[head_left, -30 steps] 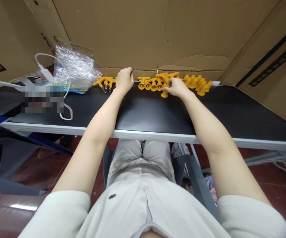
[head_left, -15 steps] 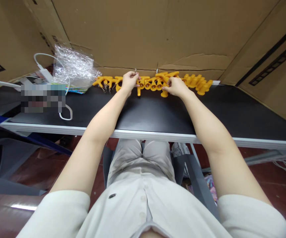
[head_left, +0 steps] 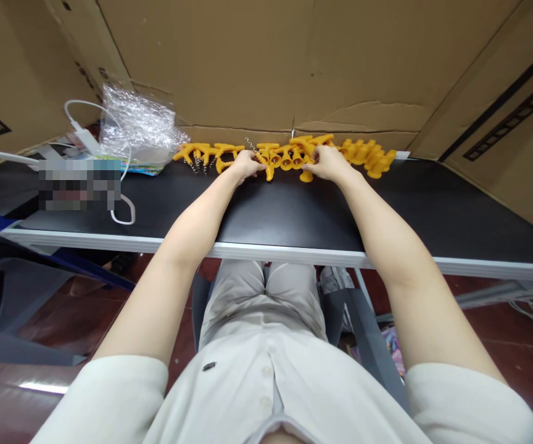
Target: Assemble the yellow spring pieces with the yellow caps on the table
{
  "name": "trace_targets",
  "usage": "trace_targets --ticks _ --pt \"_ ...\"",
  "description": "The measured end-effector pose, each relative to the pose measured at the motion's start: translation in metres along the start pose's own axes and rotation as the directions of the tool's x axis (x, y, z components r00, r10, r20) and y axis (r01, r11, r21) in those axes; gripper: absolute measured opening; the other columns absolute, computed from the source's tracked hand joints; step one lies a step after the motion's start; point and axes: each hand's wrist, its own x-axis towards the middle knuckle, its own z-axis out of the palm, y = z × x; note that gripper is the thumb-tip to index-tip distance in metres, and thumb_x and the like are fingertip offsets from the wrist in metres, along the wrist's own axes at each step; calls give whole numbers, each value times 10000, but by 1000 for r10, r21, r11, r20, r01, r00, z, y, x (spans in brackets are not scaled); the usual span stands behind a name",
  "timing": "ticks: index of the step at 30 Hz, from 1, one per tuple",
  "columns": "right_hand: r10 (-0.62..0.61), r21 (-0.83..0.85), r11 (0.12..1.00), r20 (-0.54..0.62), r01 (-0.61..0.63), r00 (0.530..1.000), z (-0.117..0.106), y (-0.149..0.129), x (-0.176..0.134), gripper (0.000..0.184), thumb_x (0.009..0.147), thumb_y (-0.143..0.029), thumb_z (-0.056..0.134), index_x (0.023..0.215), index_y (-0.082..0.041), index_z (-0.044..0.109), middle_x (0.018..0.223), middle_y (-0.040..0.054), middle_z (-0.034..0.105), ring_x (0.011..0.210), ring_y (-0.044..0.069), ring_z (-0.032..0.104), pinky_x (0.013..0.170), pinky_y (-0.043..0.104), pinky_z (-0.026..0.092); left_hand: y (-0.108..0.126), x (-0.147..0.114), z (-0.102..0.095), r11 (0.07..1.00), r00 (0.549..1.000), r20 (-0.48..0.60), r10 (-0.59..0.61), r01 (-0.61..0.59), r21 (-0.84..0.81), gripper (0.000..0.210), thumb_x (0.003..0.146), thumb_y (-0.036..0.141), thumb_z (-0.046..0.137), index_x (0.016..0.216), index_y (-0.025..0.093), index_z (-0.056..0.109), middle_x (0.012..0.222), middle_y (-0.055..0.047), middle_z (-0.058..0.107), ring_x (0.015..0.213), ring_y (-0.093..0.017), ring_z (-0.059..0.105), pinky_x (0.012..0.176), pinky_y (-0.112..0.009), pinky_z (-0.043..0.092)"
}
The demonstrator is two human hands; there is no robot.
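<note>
In the head view my left hand [head_left: 248,163] pinches a yellow-handled corkscrew [head_left: 269,171]. Its wire spiral points up and to the left, above the fingers, and its handle sticks out on the right, low over the table. My right hand [head_left: 326,161] is closed at a cluster of yellow plastic pieces, with fingertips against a yellow piece [head_left: 306,176]; the fingers partly hide it. Between the hands lie several yellow cone-shaped pieces [head_left: 287,162] with open ends facing me. Left of my left hand, several corkscrews [head_left: 197,152] lie in a row, spirals toward me.
Cardboard walls [head_left: 257,68] stand behind and at both sides. Right of my right hand is a row of yellow pieces [head_left: 371,157]. A clear plastic bag [head_left: 137,126] and a white cable [head_left: 130,213] lie at the left on the black table [head_left: 289,216].
My left hand has come down and toward me, and the corkscrew in it has turned so its spiral shows above the fingers. My right hand has stayed in place.
</note>
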Motion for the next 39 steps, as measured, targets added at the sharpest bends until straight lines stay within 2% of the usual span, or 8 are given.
trace_targets --ticks 8,12,15,19,22,28,33,39 --pt "14 -33 999 68 -12 998 4 1 1 237 874 -272 903 1010 -188 727 1051 136 758 1089 367 754 1025 488 620 -4 9 -1 975 988 -60 141 -128 179 59 959 120 738 952 162 698 1116 -145 814 1176 -326 787 1096 -457 631" --pt "13 0 1000 169 -13 986 4 3 2 217 876 -289 900 906 -206 702 898 78 724 989 322 754 986 448 625 -2 6 -5 840 970 -28 242 -195 506 122 1007 148 668 1099 130 747 1284 -166 796 1322 -342 721 1203 -428 546" --pt "-23 -38 999 99 27 995 8 8 7 268 852 -334 906 982 -190 721 955 94 718 1028 352 738 994 487 624 -3 4 -5 752 964 39 262 -229 619 210 1041 185 623 1179 113 764 1310 -182 794 1311 -356 722 1170 -424 557" --pt "-43 -77 996 -21 41 999 10 11 10 422 864 -282 848 1241 -152 710 1163 166 738 1160 406 720 1029 537 615 -7 6 -1 698 960 99 262 -260 667 207 1015 178 647 1144 133 803 1232 -176 819 1221 -349 755 1112 -398 578" --pt "-45 -121 992 -27 41 999 5 6 5 460 897 -218 780 1342 -149 686 1264 195 743 1220 426 715 1047 551 606 -7 5 -1 677 964 152 219 -262 688 198 946 124 696 1091 131 830 1179 -177 832 1166 -349 775 1057 -391 599" --pt "-46 -247 968 11 48 999 -8 -5 -9 404 925 -107 693 1324 -135 743 1402 202 718 1332 422 696 1133 564 557 -9 7 -7 657 953 151 264 -292 695 197 858 113 746 1017 160 853 1085 -145 832 1099 -345 764 1015 -403 603" --pt "-94 -222 971 -9 90 996 -2 4 -1 415 881 -135 674 1284 -133 772 1346 210 724 1296 454 682 1118 628 524 -10 13 -13 623 931 120 346 -323 712 228 868 146 734 1053 190 860 1053 -122 828 1072 -330 743 992 -392 588" --pt "-131 -229 966 -22 122 991 0 6 1 462 874 -163 679 1324 -145 778 1375 213 712 1316 456 649 1128 645 511 -11 17 -14 581 893 181 412 -411 703 266 886 219 760 1121 225 884 1026 -96 840 1086 -319 761 1024 -382 583"
